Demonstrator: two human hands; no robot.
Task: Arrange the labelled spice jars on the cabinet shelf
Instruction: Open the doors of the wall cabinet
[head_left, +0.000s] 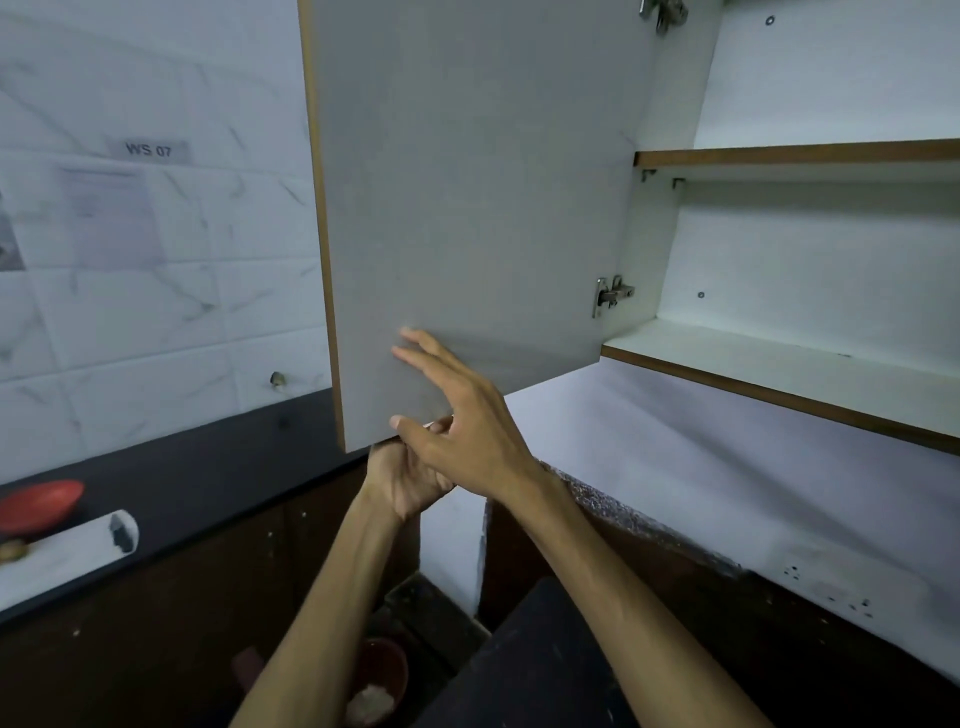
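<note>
1. The right hand (457, 415) is spread, fingers straight and a little apart, lying against the lower inside face of the open cabinet door (467, 208). It holds nothing; the fingertips are blurred.
2. The left hand (402, 475) sits just below the right one, at the bottom edge of the door near its left corner. Its fingers curl up around that edge, though the right hand covers most of them, so how firmly they grip I cannot tell.
3. The two hands overlap, the right wrist crossing in front of the left hand's fingers.
4. The door swings out to the left of the cabinet, hung on a metal hinge (613, 295) low on its right side, with a second hinge (662, 13) at the top.
5. To the right, the cabinet stands open. Its lower shelf (779, 364) is white with a brown front edge, and an upper shelf (800, 153) runs above it. What shows of both shelves carries no jars, and no spice jars appear anywhere in view.
6. Far left, on the dark counter (208, 467), a red bowl (39, 504) lies near a white cylinder (67, 545); what is in the bowl cannot be seen.
7. Low down, between the forearms, a reddish bowl (384, 675) holds something pale and lumpy.
8. On the tiled wall (156, 312) at left, a small label (148, 150) reads "WS 07" above a sheet of paper (111, 215).
</note>
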